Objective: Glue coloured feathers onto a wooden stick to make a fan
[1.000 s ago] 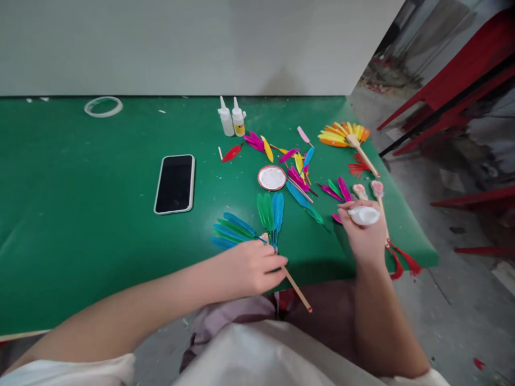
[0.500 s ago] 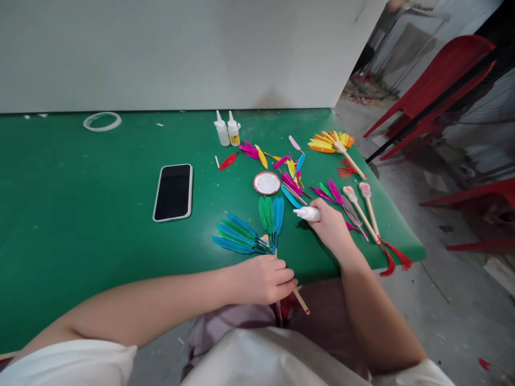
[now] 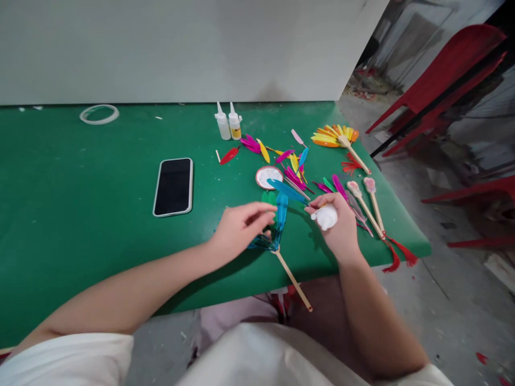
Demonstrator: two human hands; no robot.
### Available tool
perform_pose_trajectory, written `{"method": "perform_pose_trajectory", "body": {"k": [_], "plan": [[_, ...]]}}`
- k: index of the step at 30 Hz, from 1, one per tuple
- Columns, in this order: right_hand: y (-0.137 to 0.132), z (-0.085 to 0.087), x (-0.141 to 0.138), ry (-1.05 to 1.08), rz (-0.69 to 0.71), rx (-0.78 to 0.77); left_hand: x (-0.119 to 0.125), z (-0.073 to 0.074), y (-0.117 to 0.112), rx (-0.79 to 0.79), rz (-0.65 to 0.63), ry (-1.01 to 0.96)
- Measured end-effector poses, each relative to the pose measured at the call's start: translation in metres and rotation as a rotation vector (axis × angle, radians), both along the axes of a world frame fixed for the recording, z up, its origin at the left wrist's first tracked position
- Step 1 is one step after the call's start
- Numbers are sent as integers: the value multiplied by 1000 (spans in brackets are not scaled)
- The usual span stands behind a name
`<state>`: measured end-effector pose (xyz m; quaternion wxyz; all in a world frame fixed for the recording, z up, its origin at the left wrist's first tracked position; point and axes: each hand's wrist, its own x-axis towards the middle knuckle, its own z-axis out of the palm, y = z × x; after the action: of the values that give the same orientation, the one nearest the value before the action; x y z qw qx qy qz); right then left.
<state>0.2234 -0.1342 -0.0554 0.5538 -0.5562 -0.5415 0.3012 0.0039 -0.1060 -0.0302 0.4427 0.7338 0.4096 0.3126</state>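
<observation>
My right hand [image 3: 336, 225] is closed round a small white glue bottle [image 3: 325, 216], and a loose blue feather [image 3: 287, 190] juts left from its fingertips over a round white disc [image 3: 269, 177] with a red rim. My left hand [image 3: 243, 228] is open above a feather fan, thumb and fingers apart with nothing seen between them. It covers part of the fan's blue and green feathers [image 3: 282, 214]. The fan's wooden handle [image 3: 294, 281] slants past the table's near edge, held by neither hand.
Two glue bottles [image 3: 228, 124] stand at the back. Loose coloured feathers [image 3: 295, 163] lie scattered beyond my right hand. A yellow-orange fan [image 3: 336, 136] and two tasselled wooden sticks [image 3: 370, 209] lie at right. A phone [image 3: 174, 187] and tape ring [image 3: 99, 114] are at left.
My left hand has let go of the fan's handle and moved up and left over its feathers. My right hand has picked up a blue feather while keeping the glue bottle, now turned.
</observation>
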Motion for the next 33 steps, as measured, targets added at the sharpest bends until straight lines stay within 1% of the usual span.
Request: {"method": "perform_pose_trajectory", "body": {"k": [1, 2, 3, 5, 9, 11, 13, 15, 17, 19, 21, 22, 23, 26, 29, 33], "plan": [[0, 1, -2, 9, -12, 2, 0, 3, 9, -136, 45, -39], [0, 1, -4, 23, -19, 4, 1, 6, 18, -234, 72, -77], [0, 2, -5, 42, -22, 8, 4, 7, 27, -295, 89, -119], [1, 3, -7, 63, -21, 18, 13, 8, 40, -345, 85, -178], [0, 0, -10, 45, -8, 9, 34, 9, 53, -318, 95, -155], [-1, -4, -9, 18, 9, -16, 37, 13, 57, -285, 111, -129], [-2, -7, -4, -48, 8, -44, 30, 18, 65, -227, 125, -99], [-3, -10, 1, -147, -27, -75, 17, 24, 75, -151, 125, -24], [-4, -12, 5, -214, -77, -95, 2, 30, 86, -112, 42, 131], [-5, -12, 5, -215, -103, -93, -8, 32, 94, -140, -93, 290], [-6, -11, 1, -177, -112, -51, -10, 30, 97, -196, -191, 387], [-8, -10, -2, -158, -109, -20, -8, 28, 97, -221, -209, 411], [-9, -9, -6, -143, -100, 14, -6, 24, 96, -241, -211, 425], [-14, -8, -17, -156, -46, 98, 3, 14, 93, -271, -160, 416], [-18, -6, -24, -266, 30, 131, 6, 6, 92, -287, -117, 414], [-21, -3, -26, -394, 127, 158, 3, -1, 92, -297, -122, 438]]}}
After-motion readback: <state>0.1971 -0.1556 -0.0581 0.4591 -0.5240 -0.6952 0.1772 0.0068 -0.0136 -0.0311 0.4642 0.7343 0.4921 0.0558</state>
